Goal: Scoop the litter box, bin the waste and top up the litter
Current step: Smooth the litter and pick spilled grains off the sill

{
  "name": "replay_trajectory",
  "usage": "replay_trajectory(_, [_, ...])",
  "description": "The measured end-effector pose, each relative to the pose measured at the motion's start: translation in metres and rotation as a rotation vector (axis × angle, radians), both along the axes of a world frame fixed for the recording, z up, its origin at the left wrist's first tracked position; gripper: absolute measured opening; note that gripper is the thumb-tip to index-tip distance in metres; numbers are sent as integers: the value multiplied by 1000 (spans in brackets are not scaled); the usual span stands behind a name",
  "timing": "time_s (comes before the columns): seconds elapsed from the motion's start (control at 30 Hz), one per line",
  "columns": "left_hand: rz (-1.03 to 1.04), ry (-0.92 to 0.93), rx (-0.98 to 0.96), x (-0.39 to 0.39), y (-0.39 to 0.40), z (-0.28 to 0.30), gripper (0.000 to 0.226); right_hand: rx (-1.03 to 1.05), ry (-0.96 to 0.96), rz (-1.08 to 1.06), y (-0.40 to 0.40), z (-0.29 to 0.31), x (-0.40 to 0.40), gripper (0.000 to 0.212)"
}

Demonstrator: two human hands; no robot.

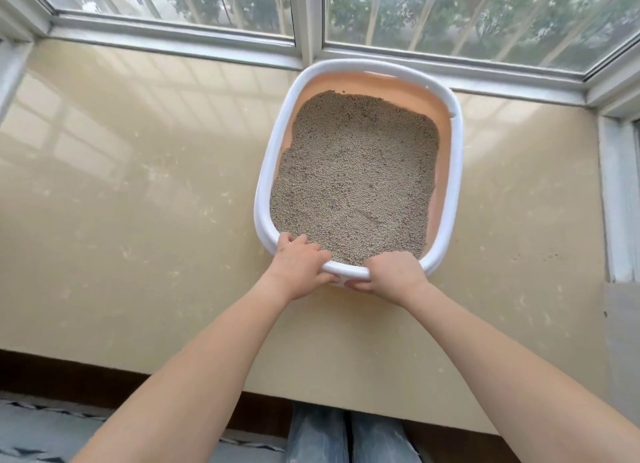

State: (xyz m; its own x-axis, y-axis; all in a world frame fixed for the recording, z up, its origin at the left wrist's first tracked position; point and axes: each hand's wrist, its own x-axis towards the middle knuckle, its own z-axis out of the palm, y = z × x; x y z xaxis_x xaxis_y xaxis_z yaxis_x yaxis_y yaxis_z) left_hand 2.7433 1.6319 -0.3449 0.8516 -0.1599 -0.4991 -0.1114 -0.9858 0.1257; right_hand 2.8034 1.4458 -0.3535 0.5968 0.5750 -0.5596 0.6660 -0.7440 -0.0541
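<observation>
A litter box (456,172) with a white rim and peach inner walls sits on a beige window ledge, its far end against the window frame. Grey-brown granular litter (356,178) fills it in an uneven layer. My left hand (298,268) grips the near rim at its left corner, fingers curled over into the box. On the same near rim, further right, my right hand (391,276) holds on with the thumb underneath. No scoop, bin or litter bag is in view.
The beige ledge (138,203) spreads wide to the left of the box and narrower to its right. Window frames (308,23) bound it at the back and sides. A few litter grains (540,256) lie on the ledge at right. My jeans-clad legs (346,435) stand below the ledge's front edge.
</observation>
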Motion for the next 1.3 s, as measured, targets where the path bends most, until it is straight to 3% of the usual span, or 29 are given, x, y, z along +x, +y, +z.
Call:
replay_trajectory(0.47, [-254,-158,-13,99,49,-15,49,74,-24,-262,38,-8,52,52])
replay_trajectory(0.7, [-333,-237,-33,109,58,-23,52,98,-39,-332,42,-10,51,49])
replay_trajectory(0.83, [-262,-308,-114,101,55,-26,48,91,-32,-325,44,-6,50,52])
replay_trajectory(0.97, [2,-527,-231,70,38,-34,50,80,-26,-309,42,-12,51,54])
replay_trajectory(1.1, [146,-590,-258,43,2,-32,49,113,62,-267,40,-11,55,49])
replay_trajectory(1.2, [174,-642,-209,40,-23,-25,46,215,205,-81,13,2,72,43])
replay_trajectory(1.3, [170,-640,-258,48,-57,-22,48,67,210,122,-30,22,106,60])
